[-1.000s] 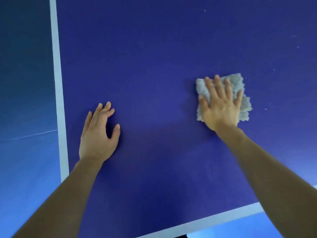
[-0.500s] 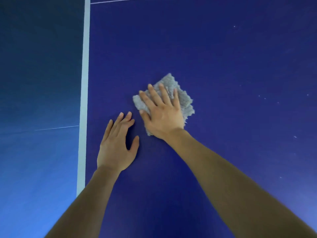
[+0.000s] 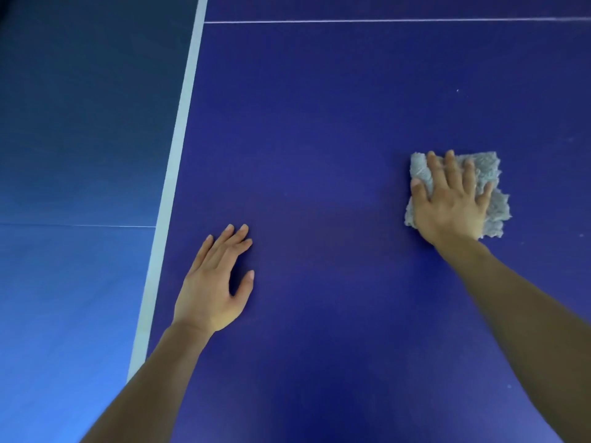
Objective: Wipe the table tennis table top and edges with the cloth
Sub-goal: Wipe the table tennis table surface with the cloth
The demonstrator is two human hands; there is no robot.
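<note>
We see right hand [image 3: 452, 203] flat, fingers straight, pressing grey cloth [image 3: 489, 190] onto tabletop [image 3: 319, 123], well in from white left edge line [image 3: 172, 174]. Left hand [image 3: 212, 282] flat, fingers straight, holding nothing, just beside that edge.

Cloth [image 3: 486, 174] on table [image 3: 319, 123], right.

A blue floor [image 3: 80, 139] lay off to the left, darker toward the top and brighter lower down. A thin pale line [image 3: 76, 225] crossed it from side to side.
</note>
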